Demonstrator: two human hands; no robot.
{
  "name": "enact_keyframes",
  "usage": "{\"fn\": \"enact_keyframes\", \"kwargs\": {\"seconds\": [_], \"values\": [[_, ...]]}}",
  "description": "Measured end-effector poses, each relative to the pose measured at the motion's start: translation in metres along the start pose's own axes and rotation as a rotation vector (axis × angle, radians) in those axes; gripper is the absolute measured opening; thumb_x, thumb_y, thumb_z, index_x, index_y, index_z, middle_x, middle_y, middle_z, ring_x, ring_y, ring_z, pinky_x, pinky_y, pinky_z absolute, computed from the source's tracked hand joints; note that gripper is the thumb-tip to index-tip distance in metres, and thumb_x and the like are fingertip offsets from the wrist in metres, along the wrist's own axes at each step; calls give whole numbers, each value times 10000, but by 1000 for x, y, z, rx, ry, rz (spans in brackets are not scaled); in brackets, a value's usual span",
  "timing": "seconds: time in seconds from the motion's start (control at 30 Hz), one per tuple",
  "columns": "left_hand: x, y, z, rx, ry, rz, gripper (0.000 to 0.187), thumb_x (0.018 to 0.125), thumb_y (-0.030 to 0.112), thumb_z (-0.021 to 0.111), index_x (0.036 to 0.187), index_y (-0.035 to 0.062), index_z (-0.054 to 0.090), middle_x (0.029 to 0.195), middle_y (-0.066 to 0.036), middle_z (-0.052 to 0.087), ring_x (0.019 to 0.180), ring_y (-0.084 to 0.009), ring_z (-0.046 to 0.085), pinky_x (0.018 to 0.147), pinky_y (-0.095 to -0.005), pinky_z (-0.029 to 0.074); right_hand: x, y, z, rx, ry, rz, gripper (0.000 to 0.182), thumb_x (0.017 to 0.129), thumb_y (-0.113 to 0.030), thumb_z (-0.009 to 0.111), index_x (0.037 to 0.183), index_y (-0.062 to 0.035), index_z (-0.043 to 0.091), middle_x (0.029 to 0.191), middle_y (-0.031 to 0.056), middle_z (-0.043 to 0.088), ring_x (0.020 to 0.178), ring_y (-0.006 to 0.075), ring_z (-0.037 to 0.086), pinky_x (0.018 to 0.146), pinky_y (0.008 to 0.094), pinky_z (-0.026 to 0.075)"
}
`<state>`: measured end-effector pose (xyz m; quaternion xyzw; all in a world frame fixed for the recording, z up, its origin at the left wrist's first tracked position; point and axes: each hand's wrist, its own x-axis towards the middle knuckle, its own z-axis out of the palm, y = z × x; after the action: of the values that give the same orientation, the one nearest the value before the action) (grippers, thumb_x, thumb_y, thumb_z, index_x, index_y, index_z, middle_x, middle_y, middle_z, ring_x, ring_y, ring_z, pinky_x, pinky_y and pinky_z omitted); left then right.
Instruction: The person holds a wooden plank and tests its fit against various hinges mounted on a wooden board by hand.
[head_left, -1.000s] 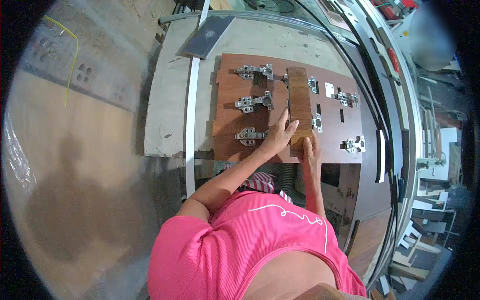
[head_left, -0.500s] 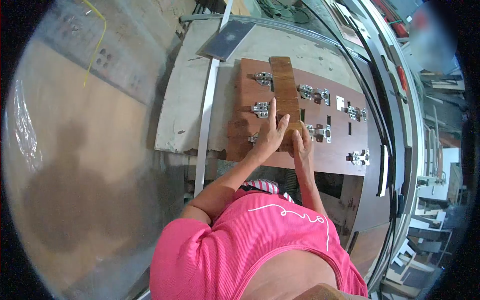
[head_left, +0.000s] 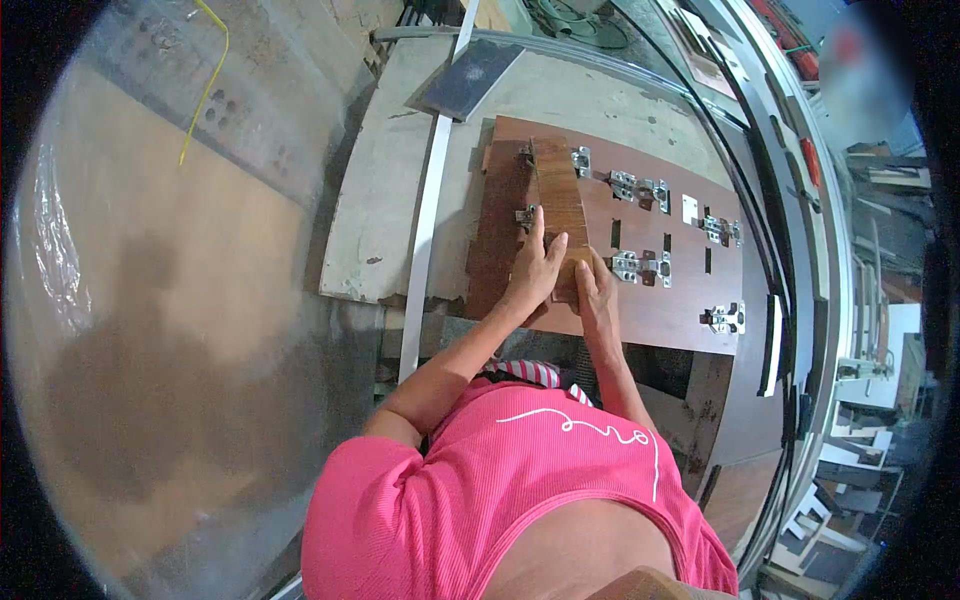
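Both my hands grip the near end of a long brown wooden block [head_left: 560, 190]. My left hand [head_left: 538, 270] lies along its left side with the index finger stretched forward. My right hand [head_left: 597, 290] closes round the right side and near corner. Under the block is a reddish-brown board [head_left: 640, 310] carrying metal cabinet hinges. The block covers part of the left column, where a hinge [head_left: 526, 217] shows beside my left fingertips. More hinges, one hinge [head_left: 640, 268] just right of my right hand, sit further right.
The board rests on a worn pale worktable [head_left: 350, 240]. A white strip [head_left: 425, 230] crosses the table on the left, with a dark rectangular plate [head_left: 472, 80] over its far part. Black cables [head_left: 755, 230] run along the right. A plastic-wrapped panel [head_left: 200, 270] stands at the left.
The block has moved left and a little toward me over the board, with both hands still on it. It now covers more of the left hinges, and a hinge part shows on its right.
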<state>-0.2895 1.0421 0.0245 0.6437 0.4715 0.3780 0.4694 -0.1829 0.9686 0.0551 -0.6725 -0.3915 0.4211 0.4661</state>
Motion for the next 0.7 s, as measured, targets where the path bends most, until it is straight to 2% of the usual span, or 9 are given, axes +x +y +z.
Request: {"fn": "enact_keyframes", "kwargs": {"seconds": [0.1, 0.23, 0.3, 0.33, 0.43, 0.5, 0.53, 0.6, 0.7], "values": [[-4, 8, -6, 76, 7, 66, 698, 943, 352, 489, 1439, -20, 167, 1270, -360, 443, 1115, -470, 505, 915, -465, 436, -6, 1, 3, -9, 25, -45, 491, 961, -299, 474, 1324, 29, 442, 1128, 165, 590, 987, 184, 568, 808, 302, 479], [0, -12, 6, 23, 34, 105, 719, 940, 355, 494, 1433, -41, 152, 1282, -358, 433, 1113, -465, 513, 917, -458, 439, -14, -16, 3, 52, 36, 23, 460, 959, -267, 479, 1316, 21, 454, 1094, 127, 591, 962, 162, 565, 792, 284, 486], [-6, -3, 6, 85, -8, 79, 741, 936, 364, 501, 1424, -66, 147, 1244, -371, 455, 1106, -455, 525, 888, -444, 457, -16, -13, -4, -13, 40, 2, 449, 958, -251, 479, 1315, 21, 455, 1090, 116, 589, 956, 157, 564, 794, 279, 486], [-16, 9, 4, 84, -17, 65, 741, 936, 364, 501, 1424, -66, 147, 1244, -371, 455, 1106, -455, 525, 888, -444, 457, -23, -7, -9, 79, 57, 44, 445, 959, -240, 477, 1319, 19, 451, 1097, 114, 588, 961, 156, 562, 801, 277, 485], [-37, 42, -1, -92, -119, -30, 715, 929, 373, 526, 1396, -73, 220, 1283, -330, 457, 1208, -410, 472, 969, -423, 401, -46, 5, -36, 157, 45, 33, 448, 962, -251, 472, 1326, 10, 454, 1138, 105, 582, 989, 150, 555, 832, 284, 473], [-53, 49, -1, -132, -347, -153, 649, 921, 371, 544, 1328, -71, 300, 1198, -307, 521, 1125, -397, 539, 922, -429, 427, -66, 6, -52, 153, 43, 58, 476, 962, -301, 483, 1327, 3, 462, 1167, 94, 584, 1015, 141, 549, 849, 287, 463], [-62, 32, 10, -109, -304, -11, 637, 911, 335, 561, 1289, -93, 279, 961, -332, 581, 921, -477, 585, 753, -462, 487, -74, 13, -59, 150, 45, 66, 476, 962, -301, 483, 1327, 3, 462, 1167, 94, 584, 1015, 141, 549, 849, 287, 463], [-76, 12, 17, -123, -317, -25, 605, 907, 332, 567, 1255, -86, 302, 964, -332, 581, 922, -478, 585, 750, -467, 486, -84, 27, -67, 113, -11, 173, 494, 959, -335, 488, 1325, -3, 471, 1158, 90, 596, 1047, 146, 543, 874, 290, 449], [-84, 5, 15, -172, -345, -65, 553, 903, 321, 573, 1211, -69, 331, 980, -326, 581, 946, -477, 581, 777, -482, 477, -90, 34, -57, 123, -1, 142, 484, 957, -329, 492, 1318, -6, 481, 1137, 88, 606, 1049, 144, 544, 885, 290, 443]]}}
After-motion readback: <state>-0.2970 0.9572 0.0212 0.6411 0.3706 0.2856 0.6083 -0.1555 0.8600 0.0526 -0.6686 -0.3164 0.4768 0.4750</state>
